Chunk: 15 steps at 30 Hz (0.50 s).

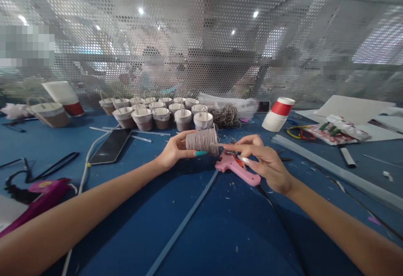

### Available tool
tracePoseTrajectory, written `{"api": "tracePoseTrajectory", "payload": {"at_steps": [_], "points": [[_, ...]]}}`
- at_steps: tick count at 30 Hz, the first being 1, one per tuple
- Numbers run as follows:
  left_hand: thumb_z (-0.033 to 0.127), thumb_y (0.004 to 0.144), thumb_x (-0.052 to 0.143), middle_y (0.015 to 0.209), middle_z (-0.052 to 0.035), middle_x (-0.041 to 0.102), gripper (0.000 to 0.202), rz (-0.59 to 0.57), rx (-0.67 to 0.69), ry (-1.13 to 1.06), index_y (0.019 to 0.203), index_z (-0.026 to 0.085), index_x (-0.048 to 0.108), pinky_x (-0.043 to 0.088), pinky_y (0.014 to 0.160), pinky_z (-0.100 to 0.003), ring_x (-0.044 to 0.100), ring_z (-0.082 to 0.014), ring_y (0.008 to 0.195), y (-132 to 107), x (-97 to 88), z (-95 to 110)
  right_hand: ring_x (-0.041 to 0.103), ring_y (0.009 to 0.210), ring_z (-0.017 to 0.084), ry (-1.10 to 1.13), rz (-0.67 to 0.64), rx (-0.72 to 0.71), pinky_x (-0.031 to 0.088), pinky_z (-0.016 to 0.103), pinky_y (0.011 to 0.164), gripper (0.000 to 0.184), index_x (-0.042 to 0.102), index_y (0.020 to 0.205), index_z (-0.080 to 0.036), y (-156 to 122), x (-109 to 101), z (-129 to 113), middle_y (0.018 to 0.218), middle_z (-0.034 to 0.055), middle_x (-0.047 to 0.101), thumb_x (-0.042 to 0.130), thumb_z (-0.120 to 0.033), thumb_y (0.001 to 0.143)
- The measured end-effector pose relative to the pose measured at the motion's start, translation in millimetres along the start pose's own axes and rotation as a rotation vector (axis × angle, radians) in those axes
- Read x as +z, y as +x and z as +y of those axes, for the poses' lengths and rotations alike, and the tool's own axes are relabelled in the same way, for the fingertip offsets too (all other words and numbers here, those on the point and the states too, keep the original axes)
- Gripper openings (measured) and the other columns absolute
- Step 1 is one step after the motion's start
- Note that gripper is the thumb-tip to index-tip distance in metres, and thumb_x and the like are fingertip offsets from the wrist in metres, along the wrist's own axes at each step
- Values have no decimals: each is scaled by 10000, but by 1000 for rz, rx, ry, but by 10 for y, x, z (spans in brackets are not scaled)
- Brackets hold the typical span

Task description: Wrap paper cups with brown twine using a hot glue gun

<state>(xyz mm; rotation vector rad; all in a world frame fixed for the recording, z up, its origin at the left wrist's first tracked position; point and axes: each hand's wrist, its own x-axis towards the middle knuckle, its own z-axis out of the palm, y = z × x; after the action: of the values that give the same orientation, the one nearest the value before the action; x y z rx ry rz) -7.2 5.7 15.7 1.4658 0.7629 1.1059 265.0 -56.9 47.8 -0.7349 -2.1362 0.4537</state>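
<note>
My left hand (172, 152) holds a small cup wrapped in grey-brown twine (201, 140) on its side, above the blue table (220, 225). The fingertips of my right hand (264, 160) touch the cup's right end, where the twine ends. A pink glue gun (237, 167) lies on the table just under my right hand; the hand does not grip it. A loose bundle of twine (225, 116) sits behind the cup.
Several twine-wrapped cups (157, 114) stand in rows at the back. A black phone (111, 145) lies left of centre, a magenta glue gun (40, 196) at far left. Stacked red-and-white paper cups (278, 114), glue sticks (330, 169) and a perforated metal screen (201, 36) are also present.
</note>
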Motion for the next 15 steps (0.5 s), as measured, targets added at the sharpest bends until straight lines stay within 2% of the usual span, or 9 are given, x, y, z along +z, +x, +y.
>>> {"api": "tracePoseTrajectory", "payload": {"at_steps": [4,15], "points": [[231,520,843,1085,-91,689,735,-16,-3,2,1197,163,566,503,853,-410,630,-281,1011,-11,11,16,452,1056,252,3,-24,9,379,497,938,127,553,766,-245,13,-2,2,1275,-4,641,486,-239,874],[200,523,843,1105,-100,686,720,-30,7,-5,1191,165,577,491,883,-436,638,-271,999,-13,-2,5,455,1056,253,10,-11,31,371,505,947,117,549,770,-246,15,-6,-5,1279,14,636,484,-239,868]]}}
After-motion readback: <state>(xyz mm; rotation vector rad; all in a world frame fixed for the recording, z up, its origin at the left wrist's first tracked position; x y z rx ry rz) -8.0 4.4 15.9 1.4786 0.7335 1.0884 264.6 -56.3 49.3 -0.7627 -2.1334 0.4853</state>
